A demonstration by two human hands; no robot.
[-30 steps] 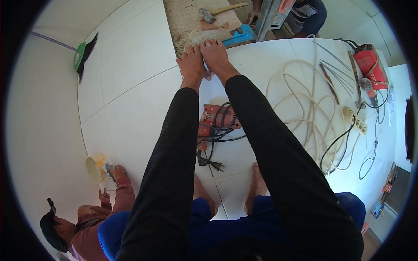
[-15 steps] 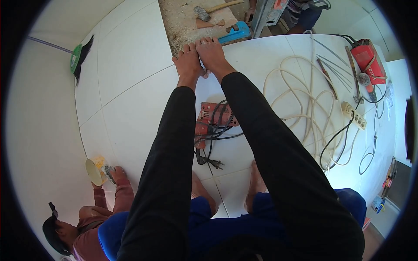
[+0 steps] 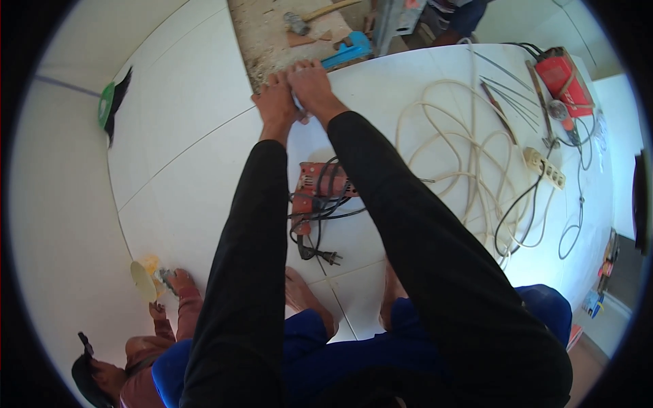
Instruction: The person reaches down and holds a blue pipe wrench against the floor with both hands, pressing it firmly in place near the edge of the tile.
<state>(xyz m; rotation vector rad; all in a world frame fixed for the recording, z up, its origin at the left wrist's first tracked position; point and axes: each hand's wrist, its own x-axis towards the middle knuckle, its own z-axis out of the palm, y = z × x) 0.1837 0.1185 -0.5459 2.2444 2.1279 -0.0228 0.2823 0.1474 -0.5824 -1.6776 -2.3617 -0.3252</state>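
Note:
My left hand (image 3: 277,102) and my right hand (image 3: 313,88) are side by side at the far edge of the white tiled floor (image 3: 190,122), both arms stretched forward. Their fingers are bent together over the edge, and the fingertips are out of sight. Something pale shows between the thumbs, but the hands cover most of it. Just beyond my right hand lies a blue tool (image 3: 350,49) that looks like a clamp or wrench. A red power drill (image 3: 320,180), wrapped in its black cord, rests on the tiles below my forearms.
A hammer (image 3: 297,24) lies on rough ground past the edge. To the right are a coiled cream cable (image 3: 469,136), a power strip (image 3: 544,166), thin metal rods (image 3: 513,98) and a red machine (image 3: 568,81). A co-worker (image 3: 102,374) crouches lower left; another person (image 3: 459,24) is beyond.
The whole view has shifted slightly, so most things sit a little further left. My hands keep the same place at the tile edge. The co-worker's lower hand has moved slightly away from the round pale object.

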